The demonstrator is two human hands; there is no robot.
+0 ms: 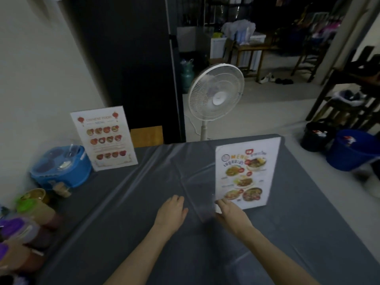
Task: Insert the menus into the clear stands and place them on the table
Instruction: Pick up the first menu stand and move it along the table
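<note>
A colourful food menu (244, 173) stands upright on the right of the grey-clothed table (127, 212). Just left of it a clear stand (195, 188) shows as a faint, blurred transparent panel. My right hand (230, 212) grips the near end of that clear stand between thumb and fingers, and its fingertips touch the menu's lower left corner. My left hand (172, 210) hovers palm down at the stand's left edge, fingers loose and holding nothing. A Chinese food menu in its stand (103, 138) is upright at the back left.
A blue lidded container (61, 169) and several capped cups and jars (30, 214) line the table's left edge by the wall. A white pedestal fan (216, 95) stands behind the table. Black and blue bins (349, 151) sit on the floor at right.
</note>
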